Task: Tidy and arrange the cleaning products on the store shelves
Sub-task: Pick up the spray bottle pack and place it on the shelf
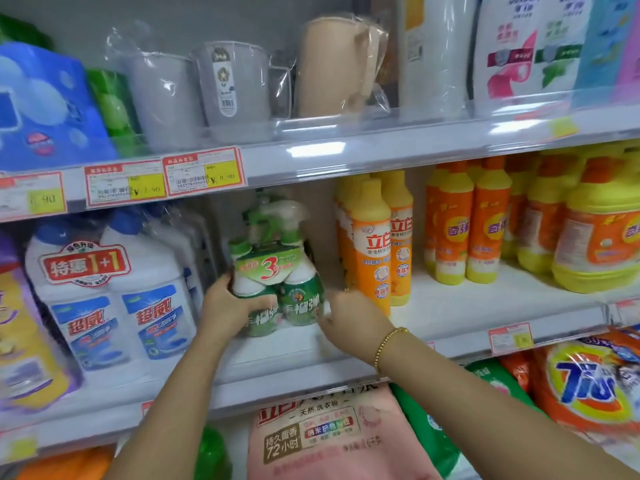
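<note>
A shrink-wrapped green spray-cleaner pack (pixel 277 268) with a red "3" on its label stands on the middle shelf (pixel 450 317). My left hand (pixel 228 306) grips the pack's lower left side, thumb across its front. My right hand (pixel 349 313), with a gold bead bracelet on the wrist, hovers just right of the pack, fingers relaxed and blurred; whether it touches the pack I cannot tell. Orange-and-yellow dish soap bottles (pixel 372 244) stand close on the right.
White twin-pack toilet cleaner bottles (pixel 104 299) stand left of the pack. More orange detergent bottles (pixel 485 223) fill the shelf's right end. Wrapped plastic jugs (pixel 235 84) and shampoo bottles (pixel 512 46) are on the upper shelf. Washing powder bags (pixel 329 434) lie below.
</note>
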A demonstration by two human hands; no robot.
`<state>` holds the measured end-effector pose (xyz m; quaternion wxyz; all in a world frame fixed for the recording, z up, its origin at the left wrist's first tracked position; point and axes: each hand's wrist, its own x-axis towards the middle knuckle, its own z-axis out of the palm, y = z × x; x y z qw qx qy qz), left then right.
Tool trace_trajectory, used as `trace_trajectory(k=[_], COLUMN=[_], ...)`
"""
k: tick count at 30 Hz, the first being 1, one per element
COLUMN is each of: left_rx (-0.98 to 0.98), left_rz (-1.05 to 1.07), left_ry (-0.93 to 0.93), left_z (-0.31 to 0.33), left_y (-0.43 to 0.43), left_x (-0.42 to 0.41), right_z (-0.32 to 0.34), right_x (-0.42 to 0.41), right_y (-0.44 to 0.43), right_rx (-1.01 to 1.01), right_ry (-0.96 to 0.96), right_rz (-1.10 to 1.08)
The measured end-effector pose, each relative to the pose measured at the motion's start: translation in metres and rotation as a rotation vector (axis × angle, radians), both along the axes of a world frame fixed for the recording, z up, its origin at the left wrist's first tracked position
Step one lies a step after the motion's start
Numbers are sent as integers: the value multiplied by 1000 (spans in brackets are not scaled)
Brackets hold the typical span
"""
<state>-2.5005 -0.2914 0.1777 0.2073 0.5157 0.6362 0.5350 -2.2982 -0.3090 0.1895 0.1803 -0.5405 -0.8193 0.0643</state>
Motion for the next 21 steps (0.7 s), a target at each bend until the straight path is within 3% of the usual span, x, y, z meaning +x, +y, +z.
trace_trajectory(k=[4,13,15,19,21], left_rx=[-50,-117,-115,-157,-52], left_rz=[-39,-102,-52,173,165], left_ry=[-34,-123,-73,247,278], left_z=[0,-9,-9,2,4], left_y=[44,97,91,38,-3], left_x=[-13,-34,-28,13,49], right_z=[-16,-14,-15,-11,-9], right_x=[-7,-4,-3,2,15], right_y=[13,28,26,20,12], right_rx=[-120,-103,-106,-139,-150], right_ry=[-239,-278,-273,-292,-229], right_rz=[-23,-2,-2,47,115])
